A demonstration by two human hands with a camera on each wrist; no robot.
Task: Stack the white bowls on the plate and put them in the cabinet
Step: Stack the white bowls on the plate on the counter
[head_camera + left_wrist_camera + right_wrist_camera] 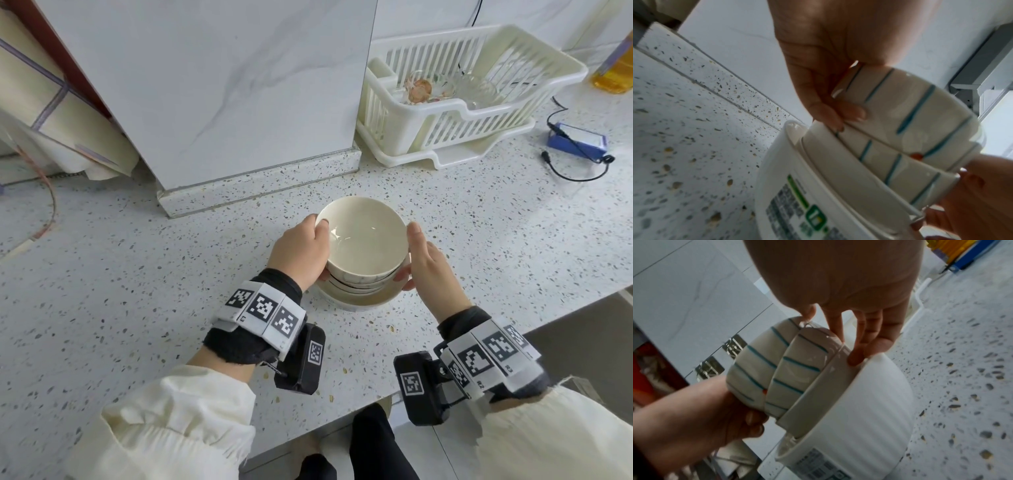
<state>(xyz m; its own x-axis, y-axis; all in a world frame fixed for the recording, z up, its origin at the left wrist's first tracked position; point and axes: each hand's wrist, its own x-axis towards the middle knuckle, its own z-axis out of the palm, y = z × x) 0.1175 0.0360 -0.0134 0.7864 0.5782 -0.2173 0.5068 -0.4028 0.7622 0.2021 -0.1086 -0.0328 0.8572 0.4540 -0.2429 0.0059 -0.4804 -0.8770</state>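
Observation:
Two white bowls with blue stripes (363,236) sit nested, upright, in a plain white bowl, and all rest in a wide ribbed white dish (356,303) on the speckled counter. My left hand (301,250) grips the stack's left side, thumb hooked over the top bowl's rim, fingers curled under it. My right hand (428,260) holds the right side, thumb up by the rim. In the right wrist view its fingers (857,356) press the plain bowl's rim above the ribbed dish (859,410). The left wrist view shows the striped bowls (920,113) and the labelled dish (797,186).
A marble-clad pillar (222,85) stands just behind the stack. A white dish rack (462,102) with glassware sits at the back right. A blue device (577,140) with a black cable and an oil bottle (616,68) lie far right. The counter's front edge (513,329) runs near my right wrist.

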